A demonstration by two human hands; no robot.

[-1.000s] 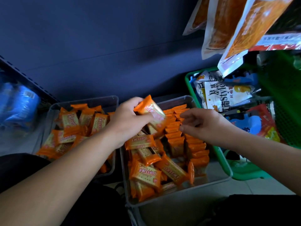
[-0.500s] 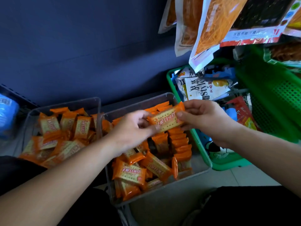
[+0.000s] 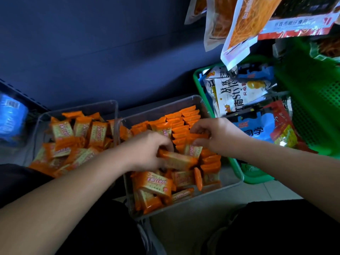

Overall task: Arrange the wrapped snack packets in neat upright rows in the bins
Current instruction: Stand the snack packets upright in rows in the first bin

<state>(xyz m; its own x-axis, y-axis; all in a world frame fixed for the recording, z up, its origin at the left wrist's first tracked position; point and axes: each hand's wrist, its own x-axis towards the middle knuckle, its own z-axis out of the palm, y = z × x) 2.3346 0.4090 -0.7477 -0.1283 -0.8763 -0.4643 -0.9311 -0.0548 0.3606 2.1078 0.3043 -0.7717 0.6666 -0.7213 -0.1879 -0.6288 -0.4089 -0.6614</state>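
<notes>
Two clear plastic bins sit side by side on the floor. The left bin (image 3: 77, 107) holds a loose heap of orange cracker packets (image 3: 81, 137). In the right bin (image 3: 161, 106), an upright row of packets (image 3: 187, 119) runs along its right side, and loose packets (image 3: 156, 183) lie at the front left. My left hand (image 3: 147, 151) is curled around a packet (image 3: 176, 160) lying on the loose pile. My right hand (image 3: 215, 135) pinches the top of a packet (image 3: 193, 150) standing in the upright row.
A green plastic basket (image 3: 197, 83) of mixed snack bags touches the right bin's right side. Large orange snack bags (image 3: 239, 24) hang overhead at the upper right. A blue pack (image 3: 11, 118) lies at the far left. A dark wall stands behind the bins.
The packet passed between my hands has gone down into the upright row with my right hand. My left hand has dropped into the loose pile and closed on another packet.
</notes>
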